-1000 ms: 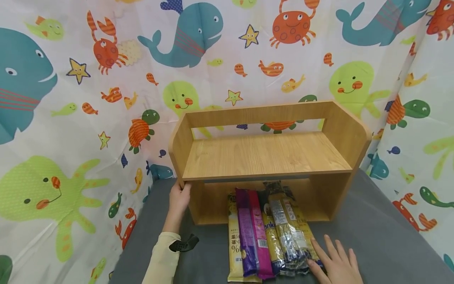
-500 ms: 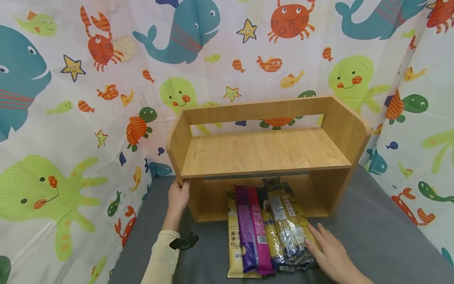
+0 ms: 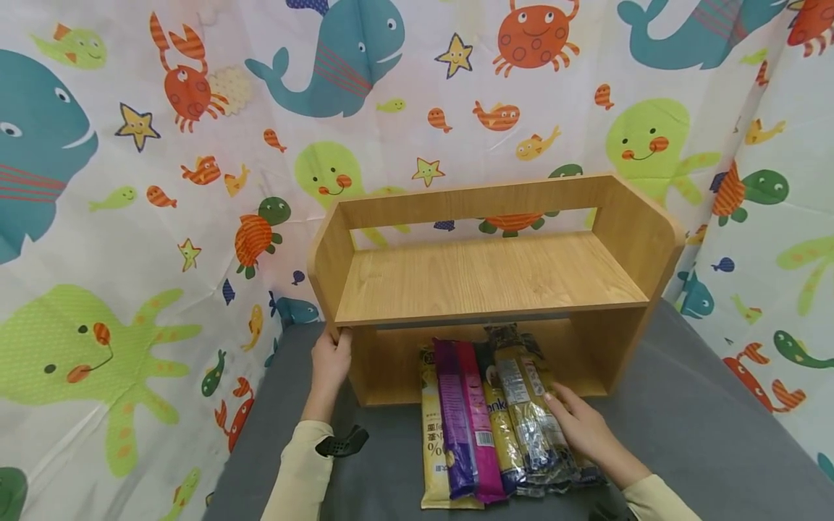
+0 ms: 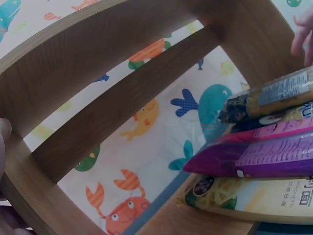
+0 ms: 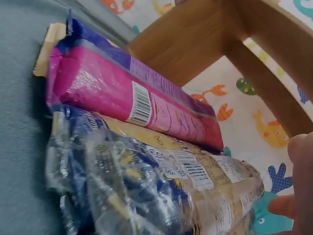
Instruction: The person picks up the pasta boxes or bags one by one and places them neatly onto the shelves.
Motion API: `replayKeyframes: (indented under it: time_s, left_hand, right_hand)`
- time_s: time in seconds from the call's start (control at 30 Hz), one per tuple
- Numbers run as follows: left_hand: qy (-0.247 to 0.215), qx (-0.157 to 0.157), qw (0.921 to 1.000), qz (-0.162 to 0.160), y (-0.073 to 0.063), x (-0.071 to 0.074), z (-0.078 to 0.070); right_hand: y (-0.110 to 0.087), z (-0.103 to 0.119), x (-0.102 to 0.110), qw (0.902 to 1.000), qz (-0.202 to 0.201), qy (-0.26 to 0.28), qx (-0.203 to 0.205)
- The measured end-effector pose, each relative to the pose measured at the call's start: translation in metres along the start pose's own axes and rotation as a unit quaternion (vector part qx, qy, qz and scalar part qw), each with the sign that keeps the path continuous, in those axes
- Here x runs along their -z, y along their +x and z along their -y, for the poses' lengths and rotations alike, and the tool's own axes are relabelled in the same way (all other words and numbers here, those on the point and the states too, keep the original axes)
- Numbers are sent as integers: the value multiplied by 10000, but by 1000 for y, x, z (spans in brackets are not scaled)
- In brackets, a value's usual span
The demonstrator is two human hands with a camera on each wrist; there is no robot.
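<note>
My left hand (image 3: pixel 331 359) grips the lower front edge of the left side panel of a two-tier wooden shelf (image 3: pixel 489 278), thumb on the near side. Packets of dry noodles lie side by side, their far ends inside the lower tier. They are a yellow packet (image 3: pixel 433 441), a purple and pink packet (image 3: pixel 464 420), a yellow and blue packet (image 3: pixel 502 434) and a clear-wrapped packet (image 3: pixel 531 412) on top at the right. My right hand (image 3: pixel 582 427) is at the right side of the clear-wrapped packet, its fingertips by the edge; the right wrist view shows thumb and finger apart.
A grey cloth (image 3: pixel 671 427) covers the table under the shelf. Behind and at both sides hangs a white curtain (image 3: pixel 215 304) printed with sea animals. The upper tier's back rail (image 3: pixel 482 204) and side panels rise above its board.
My right hand has moved forward and left, from the near right end of the packets to further up the clear-wrapped packet's side. The left hand keeps its grip on the shelf.
</note>
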State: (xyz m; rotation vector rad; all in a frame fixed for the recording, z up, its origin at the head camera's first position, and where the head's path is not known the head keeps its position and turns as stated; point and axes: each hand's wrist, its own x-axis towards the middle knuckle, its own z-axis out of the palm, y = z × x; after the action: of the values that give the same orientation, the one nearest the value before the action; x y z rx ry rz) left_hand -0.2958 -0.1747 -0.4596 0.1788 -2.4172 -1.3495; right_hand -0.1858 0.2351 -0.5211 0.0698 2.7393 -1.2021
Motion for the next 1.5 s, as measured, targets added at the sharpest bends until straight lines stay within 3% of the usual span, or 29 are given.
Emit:
replayKeyframes:
  time_s: [0.13,0.4,0.73,1.23,1.5]
  left_hand:
    - [10,33,10000,33,-1,-2,1]
    - [57,57,10000,15,-1,-3,0]
    - [16,20,9999,-103,-1,-1,-1]
    - [47,82,9999,-119,0,-2,-1]
    - [-2,92,9999,-44,-1,-2,0]
  right_hand:
    - [11,1,-2,9998,3,-124,135]
    - [30,5,-2,9949,57,-489,879]
    - [40,12,-5,9949,211,-630,762]
    - [36,19,-2,9965,633,190,517]
    - [29,10,4,9882,1135,897,509]
